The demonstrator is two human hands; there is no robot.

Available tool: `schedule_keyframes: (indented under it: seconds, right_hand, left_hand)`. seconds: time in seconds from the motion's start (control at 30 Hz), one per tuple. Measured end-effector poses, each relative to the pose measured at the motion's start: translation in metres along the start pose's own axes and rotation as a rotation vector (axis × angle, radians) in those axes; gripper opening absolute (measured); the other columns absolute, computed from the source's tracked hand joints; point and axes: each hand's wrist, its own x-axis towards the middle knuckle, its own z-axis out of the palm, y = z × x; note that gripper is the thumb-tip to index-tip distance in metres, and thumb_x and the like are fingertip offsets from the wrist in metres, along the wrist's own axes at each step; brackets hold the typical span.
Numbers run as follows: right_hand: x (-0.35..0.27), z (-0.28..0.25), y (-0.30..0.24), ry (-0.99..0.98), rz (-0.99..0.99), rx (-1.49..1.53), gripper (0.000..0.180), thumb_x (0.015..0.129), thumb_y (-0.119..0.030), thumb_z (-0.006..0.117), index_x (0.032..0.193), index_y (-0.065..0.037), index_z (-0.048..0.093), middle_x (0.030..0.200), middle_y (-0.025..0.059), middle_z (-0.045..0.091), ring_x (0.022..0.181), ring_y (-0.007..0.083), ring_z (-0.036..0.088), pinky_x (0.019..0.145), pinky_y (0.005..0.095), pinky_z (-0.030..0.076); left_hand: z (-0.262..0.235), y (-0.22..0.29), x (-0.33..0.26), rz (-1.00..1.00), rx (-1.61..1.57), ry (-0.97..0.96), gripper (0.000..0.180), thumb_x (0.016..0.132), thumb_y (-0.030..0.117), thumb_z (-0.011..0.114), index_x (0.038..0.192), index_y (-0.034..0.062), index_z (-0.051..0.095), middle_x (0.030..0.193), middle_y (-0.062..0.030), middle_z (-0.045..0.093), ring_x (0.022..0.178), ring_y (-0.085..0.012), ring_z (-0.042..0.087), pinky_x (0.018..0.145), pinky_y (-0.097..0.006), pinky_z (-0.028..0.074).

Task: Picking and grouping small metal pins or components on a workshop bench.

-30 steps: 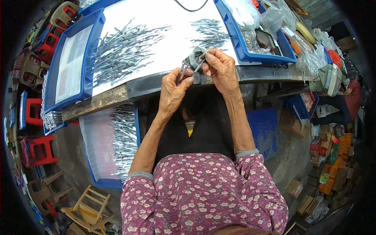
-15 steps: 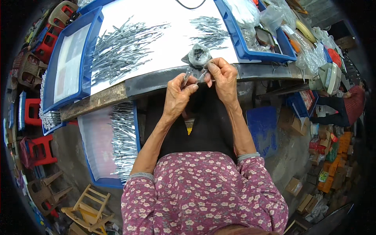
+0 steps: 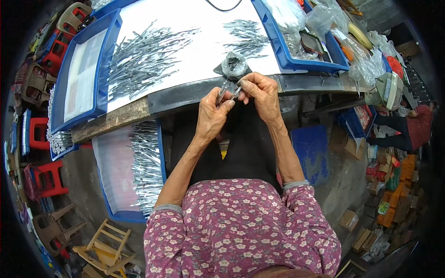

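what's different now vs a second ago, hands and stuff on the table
The right hand has drawn back from the plastic-lined cup toward the body; the left hand has shifted slightly the same way. The cup's round opening now shows clearly. No release is visible: both hands still pinch small pieces, too small to tell apart. The two piles of thin metallic strips look unchanged.
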Motion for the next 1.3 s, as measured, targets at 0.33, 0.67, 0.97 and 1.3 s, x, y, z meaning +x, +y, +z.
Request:
schedule_keyframes:
  seconds: [0.33,0.67,0.97,1.3]
  right_hand:
    - [0.056,-0.011,0.005,0.028,-0.178,-0.668,0.013,0.081,-0.011,0.054,0.08,0.002,0.058,0.062,0.008,0.057,0.055,0.0152,0.055,0.05,0.0274,0.043]
    - [0.081,-0.006,0.009,-0.25,-0.289,-1.533,0.009,0.072,-0.001,0.052,0.08,0.0,0.056,0.081,0.0159,0.055,0.069,0.0342,0.058,0.059,0.0397,0.047]
    - [0.092,-0.012,0.01,-0.42,-0.468,-1.552,0.007,0.071,-0.003,0.053,0.077,0.001,0.053,0.077,0.0146,0.054,0.063,0.0329,0.057,0.054,0.0396,0.046]
    - [0.092,-0.012,0.007,-0.389,-0.414,-1.526,0.006,0.071,-0.002,0.052,0.077,0.001,0.052,0.075,0.0144,0.054,0.064,0.0335,0.056,0.056,0.0394,0.045]
  left_hand:
    - [-0.016,-0.007,0.0,-0.098,-0.079,-0.006,0.013,0.078,0.012,0.06,0.084,0.003,0.052,0.066,0.0019,0.049,0.055,-0.0045,0.04,0.049,-0.019,0.033]
    - [-0.026,-0.002,0.001,-0.229,-0.349,-0.049,0.021,0.08,0.019,0.059,0.092,0.0023,0.053,0.065,0.0023,0.05,0.051,-0.0027,0.038,0.046,-0.017,0.028]
    - [-0.034,-0.004,-0.001,-0.248,-0.381,-0.106,0.017,0.084,0.02,0.054,0.088,0.0032,0.055,0.066,0.0023,0.051,0.052,-0.0013,0.038,0.046,-0.015,0.029]
    - [-0.037,-0.004,-0.003,-0.228,-0.498,-0.194,0.02,0.088,0.025,0.05,0.086,0.0052,0.053,0.066,0.0013,0.051,0.053,-0.003,0.039,0.047,-0.016,0.028]
